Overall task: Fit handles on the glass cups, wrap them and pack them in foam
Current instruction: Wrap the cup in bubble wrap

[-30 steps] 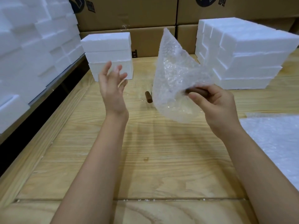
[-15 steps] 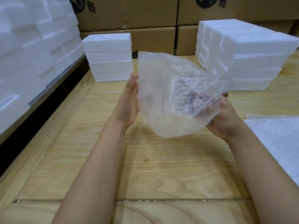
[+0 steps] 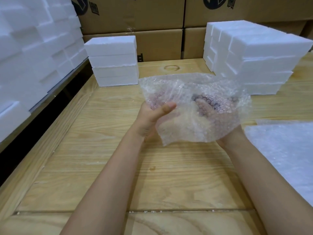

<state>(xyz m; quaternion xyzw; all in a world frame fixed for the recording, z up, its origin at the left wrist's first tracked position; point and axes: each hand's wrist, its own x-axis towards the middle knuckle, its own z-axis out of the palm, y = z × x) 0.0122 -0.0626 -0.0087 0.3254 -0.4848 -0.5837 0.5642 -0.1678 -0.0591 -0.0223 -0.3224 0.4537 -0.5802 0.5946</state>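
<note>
A crumpled sheet of clear bubble wrap [image 3: 194, 122] is held up over the wooden table [image 3: 118, 167]. My left hand [image 3: 152, 116] grips its left edge, thumb on the front and fingers behind. My right hand [image 3: 232, 138] holds it from underneath on the right and is mostly hidden by the sheet. A dark, blurred shape [image 3: 205, 99] shows through the wrap, near my right fingers. I cannot make out the glass cup itself.
A short stack of white foam blocks [image 3: 113, 61] stands at the back, with a bigger stack [image 3: 254, 56] at the back right. More foam [image 3: 33, 48] is piled along the left. Flat bubble wrap sheets [image 3: 288, 150] lie at the right. Cardboard boxes [image 3: 152, 17] line the rear.
The sheet hung upright from my right hand with my left hand open and apart. My left hand has since taken its left edge, and the wrap is now spread lower across both hands.
</note>
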